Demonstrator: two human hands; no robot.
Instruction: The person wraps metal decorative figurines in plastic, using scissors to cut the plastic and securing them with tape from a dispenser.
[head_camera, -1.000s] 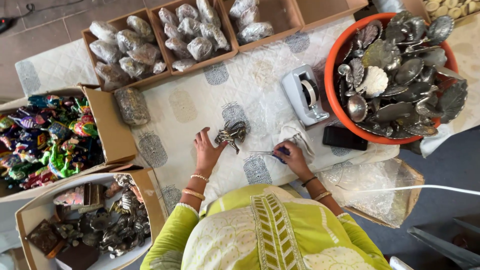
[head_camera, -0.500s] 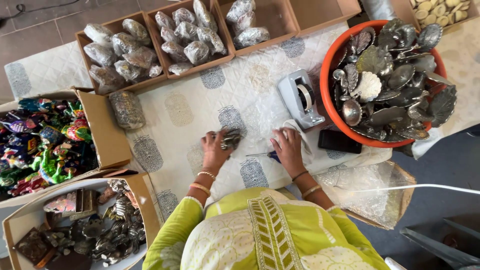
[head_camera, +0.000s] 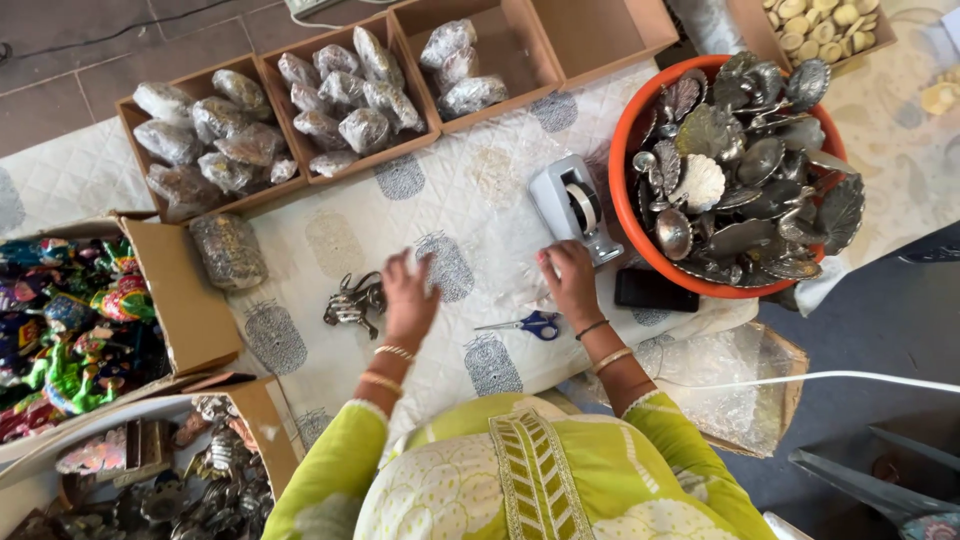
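A small dark metal animal figurine (head_camera: 352, 302) lies on the white quilted cloth (head_camera: 450, 200). My left hand (head_camera: 410, 300) hovers just to its right with fingers spread, blurred and holding nothing. My right hand (head_camera: 570, 280) rests flat on a thin clear plastic sheet, fingertips at the foot of a grey tape dispenser (head_camera: 575, 208). Blue-handled scissors (head_camera: 530, 323) lie on the cloth between my wrists, untouched.
An orange tub (head_camera: 632, 150) of silver metal dishes stands right, with a black phone (head_camera: 655, 290) before it. Cardboard boxes (head_camera: 300, 100) of wrapped pieces line the back; one wrapped piece (head_camera: 228, 250) lies loose. Boxes of colourful figures (head_camera: 70, 330) and metal items (head_camera: 150, 480) stand left.
The figurine was under my left hand; it now lies on the cloth to the left, released. My right hand has moved from the scissors up to the tape dispenser.
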